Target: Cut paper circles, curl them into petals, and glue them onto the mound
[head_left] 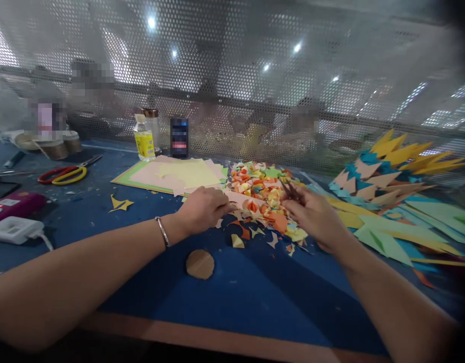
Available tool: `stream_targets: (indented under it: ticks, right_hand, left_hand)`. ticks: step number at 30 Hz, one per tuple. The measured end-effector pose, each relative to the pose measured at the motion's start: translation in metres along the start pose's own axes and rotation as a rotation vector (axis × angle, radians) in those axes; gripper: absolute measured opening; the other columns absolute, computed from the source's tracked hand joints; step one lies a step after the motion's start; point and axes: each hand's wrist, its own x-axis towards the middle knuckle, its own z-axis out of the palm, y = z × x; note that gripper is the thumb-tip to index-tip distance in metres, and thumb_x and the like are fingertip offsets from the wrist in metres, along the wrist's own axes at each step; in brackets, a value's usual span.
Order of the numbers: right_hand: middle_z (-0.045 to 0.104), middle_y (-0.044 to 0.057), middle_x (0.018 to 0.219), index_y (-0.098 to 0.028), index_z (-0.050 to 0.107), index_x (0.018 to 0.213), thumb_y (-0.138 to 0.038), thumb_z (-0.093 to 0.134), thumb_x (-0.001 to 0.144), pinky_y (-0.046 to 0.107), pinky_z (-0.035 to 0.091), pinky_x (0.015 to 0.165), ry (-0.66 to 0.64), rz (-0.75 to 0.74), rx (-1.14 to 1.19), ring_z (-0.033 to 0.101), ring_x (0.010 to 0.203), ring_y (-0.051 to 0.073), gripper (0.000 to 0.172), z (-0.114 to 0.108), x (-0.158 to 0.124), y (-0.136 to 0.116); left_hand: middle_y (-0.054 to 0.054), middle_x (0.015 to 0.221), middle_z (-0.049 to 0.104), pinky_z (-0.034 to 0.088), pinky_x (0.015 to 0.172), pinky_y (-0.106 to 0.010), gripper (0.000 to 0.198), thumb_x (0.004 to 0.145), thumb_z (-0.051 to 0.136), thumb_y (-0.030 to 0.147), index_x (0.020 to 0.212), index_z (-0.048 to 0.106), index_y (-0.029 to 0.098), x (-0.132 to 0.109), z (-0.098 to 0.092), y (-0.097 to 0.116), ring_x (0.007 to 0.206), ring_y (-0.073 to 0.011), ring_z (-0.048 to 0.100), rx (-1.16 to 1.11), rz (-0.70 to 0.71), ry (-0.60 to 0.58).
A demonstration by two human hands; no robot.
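My left hand [204, 209] rests low over the table with its fingers curled together, at the left edge of a heap of small cut paper pieces [251, 184]. Whatever its fingertips may hold is hidden. In my right hand [311, 212] are dark metal tweezers [290, 191], their two points apart and directed away from me, over the heap's right side. The pieces are orange, yellow, pink and green, many of them curled. Sheets of coloured paper [192, 174] lie just behind my left hand. Nearer me is a round brown cardboard disc [200, 264], touched by neither hand.
Red- and yellow-handled scissors [68, 174] lie at the left, with a white charger [16, 230] in front. A bottle [144, 141] and a phone [179, 137] stand at the back. Right are a spiky layered paper piece [379, 174] and cut paper strips [387, 237]. Perforated metal [232, 65] borders the table.
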Motion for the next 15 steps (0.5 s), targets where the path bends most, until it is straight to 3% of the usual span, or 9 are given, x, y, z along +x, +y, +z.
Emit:
stream_targets:
  ticks: [2,5,11,15]
  right_hand:
    - [0.062,0.004,0.074,-0.021,0.056,0.081,-0.033,0.053,0.079,0.032,0.044,0.06,-0.025,0.041,-0.004,0.059,0.066,0.019,0.013,0.004,-0.001,0.007]
    - [0.064,0.004,0.075,-0.021,0.058,0.078,-0.038,0.053,0.08,0.033,0.043,0.063,-0.045,0.026,-0.068,0.059,0.067,0.02,0.018,0.007,-0.004,0.006]
    - [0.061,0.002,0.068,-0.02,0.057,0.077,-0.042,0.049,0.085,0.028,0.041,0.056,-0.072,-0.053,-0.126,0.054,0.057,0.015,0.025,0.008,-0.009,-0.001]
    - [0.061,0.002,0.067,-0.02,0.059,0.077,-0.043,0.05,0.085,0.027,0.04,0.054,-0.115,-0.047,-0.16,0.052,0.055,0.015,0.026,0.011,-0.01,-0.001]
  left_hand:
    - [-0.006,0.092,0.064,0.042,0.078,-0.032,0.022,0.092,0.049,0.033,0.098,0.062,0.016,0.0,0.001,-0.001,0.089,-0.0193,0.055,-0.028,-0.035,0.033]
    - [-0.009,0.11,0.062,0.042,0.09,-0.038,0.039,0.09,0.051,0.027,0.127,0.049,0.015,0.001,0.006,-0.005,0.103,-0.0228,0.052,-0.008,-0.098,0.057]
    - [-0.011,0.114,0.066,0.042,0.092,-0.039,0.046,0.086,0.051,0.028,0.13,0.048,0.013,0.014,0.01,-0.02,0.104,-0.024,0.058,-0.141,-0.325,-0.047]
    - [-0.011,0.112,0.068,0.044,0.088,-0.039,0.058,0.079,0.057,0.031,0.133,0.044,0.013,0.028,0.009,-0.02,0.105,-0.0265,0.059,-0.231,-0.38,-0.131]
